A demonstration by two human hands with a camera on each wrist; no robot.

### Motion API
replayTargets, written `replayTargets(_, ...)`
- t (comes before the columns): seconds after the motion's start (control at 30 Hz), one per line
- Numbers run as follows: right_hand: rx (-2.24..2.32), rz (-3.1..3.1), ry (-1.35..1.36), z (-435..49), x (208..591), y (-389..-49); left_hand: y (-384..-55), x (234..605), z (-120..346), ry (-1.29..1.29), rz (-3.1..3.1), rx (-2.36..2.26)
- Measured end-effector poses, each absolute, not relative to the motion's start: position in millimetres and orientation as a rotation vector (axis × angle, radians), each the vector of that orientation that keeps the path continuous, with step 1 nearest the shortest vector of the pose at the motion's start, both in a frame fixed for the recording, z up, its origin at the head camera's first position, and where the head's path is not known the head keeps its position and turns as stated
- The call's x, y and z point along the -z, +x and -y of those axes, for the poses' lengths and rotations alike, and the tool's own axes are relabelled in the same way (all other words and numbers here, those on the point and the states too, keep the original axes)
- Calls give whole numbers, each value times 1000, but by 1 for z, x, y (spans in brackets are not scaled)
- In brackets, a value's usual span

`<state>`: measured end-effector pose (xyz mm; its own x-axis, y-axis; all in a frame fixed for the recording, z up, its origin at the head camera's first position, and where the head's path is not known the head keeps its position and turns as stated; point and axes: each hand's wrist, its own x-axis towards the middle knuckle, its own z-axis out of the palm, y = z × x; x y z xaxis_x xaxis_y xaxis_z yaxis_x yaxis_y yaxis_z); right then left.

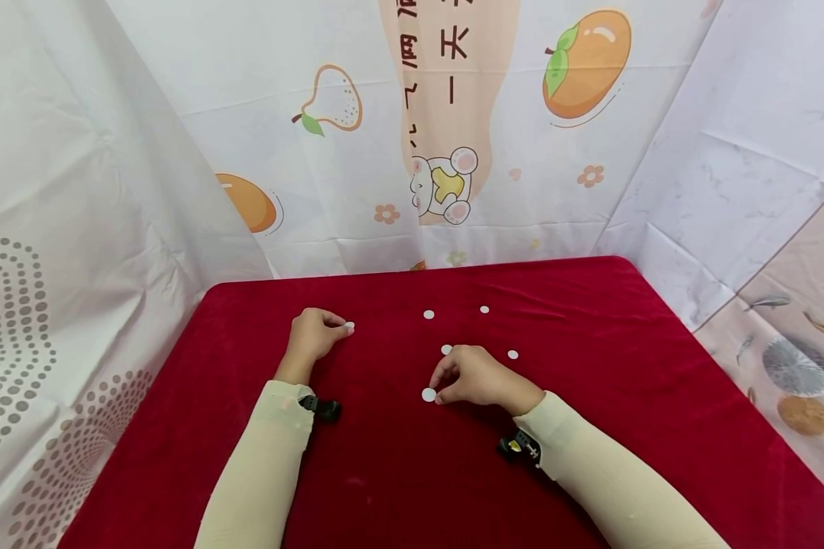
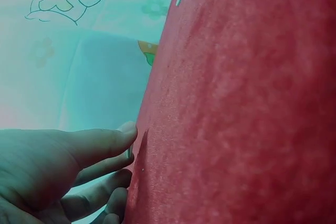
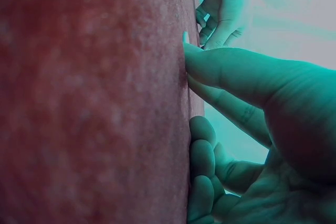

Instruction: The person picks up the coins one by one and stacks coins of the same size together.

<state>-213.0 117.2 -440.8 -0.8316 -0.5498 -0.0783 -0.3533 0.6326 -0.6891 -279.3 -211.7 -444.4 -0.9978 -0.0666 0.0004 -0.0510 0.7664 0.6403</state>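
Observation:
My left hand [image 1: 312,335] is over the left part of the red cloth, pinching a small white disc [image 1: 349,326] between thumb and forefinger. Seen edge-on in the left wrist view, that disc [image 2: 129,152] is a thin sliver between the fingertips. Nearer the front, my right hand [image 1: 479,377] has thumb and forefinger at another white disc [image 1: 428,394], pinching its right edge close over the cloth. The right wrist view shows this disc [image 3: 186,37] at the thumb tip, with the other fingers curled low beside the cloth.
More white discs lie on the red cloth [image 1: 384,488]: one at the back middle [image 1: 429,314], one at the back right [image 1: 484,309], one just behind the right hand [image 1: 446,349] and one to its right [image 1: 513,354]. A printed curtain [image 1: 357,168] hangs behind the table.

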Motion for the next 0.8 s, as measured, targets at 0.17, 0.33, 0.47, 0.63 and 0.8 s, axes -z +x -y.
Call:
replayTargets(0.17,997,-2574,-730,-117,441,-213,-280,443,212,99,2933,1090)
replayTargets(0.33,993,-2578,-730,-117,440,-213,-279,441,213,107,2925,1156)
replayTargets(0.47,992,-2579,-737,-118,440,-213,-280,438,214,78,2931,1172)
replayTargets(0.63,993,-2577,-747,-117,440,-213,-280,434,212,35,2931,1174)
replayTargets(0.8,993,-2575,-745,-118,440,-213,-277,428,207,3,2945,1181)
